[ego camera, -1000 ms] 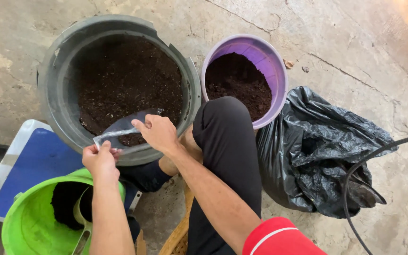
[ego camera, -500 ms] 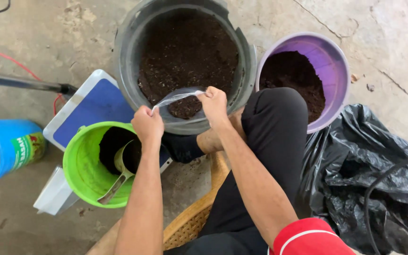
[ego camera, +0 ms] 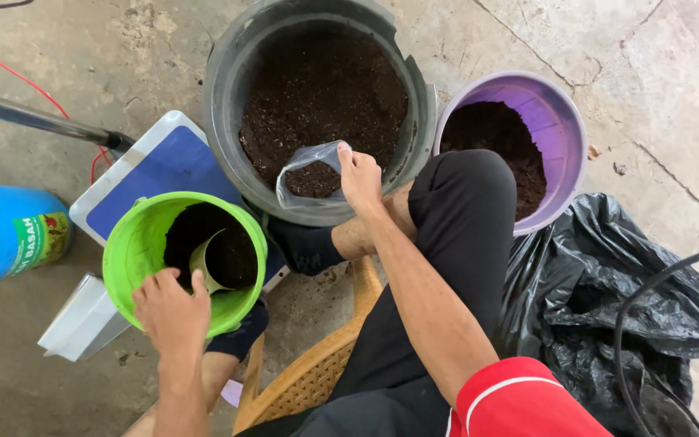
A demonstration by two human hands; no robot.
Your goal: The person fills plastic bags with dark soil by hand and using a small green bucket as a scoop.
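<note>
My right hand (ego camera: 360,177) holds a small clear plastic bag (ego camera: 311,171) open over the near rim of a large grey tub (ego camera: 226,89) filled with dark soil. My left hand (ego camera: 170,311) reaches into a bright green bucket (ego camera: 125,251) that holds dark soil, and its fingers grip the handle of a metal scoop (ego camera: 208,260) standing in that soil. I sit on a woven chair (ego camera: 307,374) with my dark-trousered knee raised between the tub and a purple bucket (ego camera: 561,129).
The purple bucket holds soil at the right. A crumpled black plastic bag (ego camera: 608,291) lies beside it with a black cable (ego camera: 649,299) across it. A blue-and-white box (ego camera: 155,166), a blue bucket (ego camera: 10,231) and a metal rod (ego camera: 26,120) sit at the left on concrete.
My left hand let go of the clear bag and moved down into the green bucket onto the scoop. My right hand alone keeps the bag at the tub's rim.
</note>
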